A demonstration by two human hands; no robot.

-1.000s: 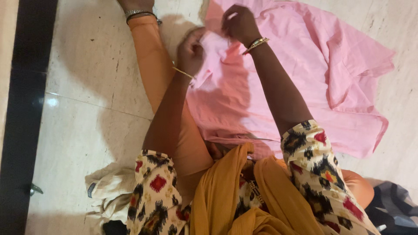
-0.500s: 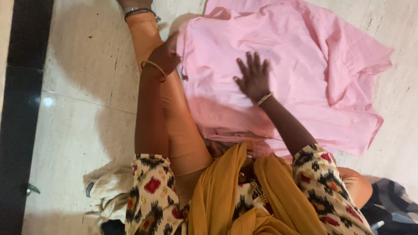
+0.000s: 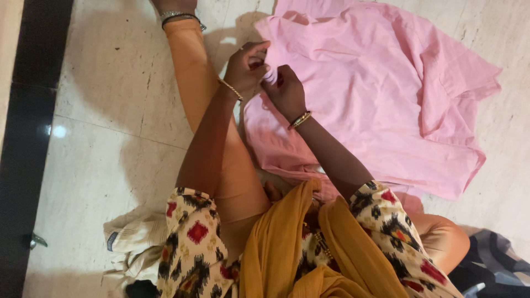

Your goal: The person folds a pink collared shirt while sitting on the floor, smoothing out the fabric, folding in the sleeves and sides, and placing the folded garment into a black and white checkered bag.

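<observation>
**Both hands pinching the pink cloth's edge**

While sitting on the floor (image 3: 99, 138), the person is gripping the cloth (image 3: 375, 99): left hand (image 3: 247, 66) and right hand (image 3: 286, 91) are closing fingers on its near-left edge, apparently to line it up; the rest is lying spread beyond the fingertips.

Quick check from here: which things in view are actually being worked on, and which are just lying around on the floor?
In hand:
- pink garment, spread on the floor
- left hand, pinching the garment's left edge
- right hand, gripping the same edge beside it

Lying about:
- cream cloth bundle, by the person's left side
- dark striped fabric, at the lower right corner
</observation>
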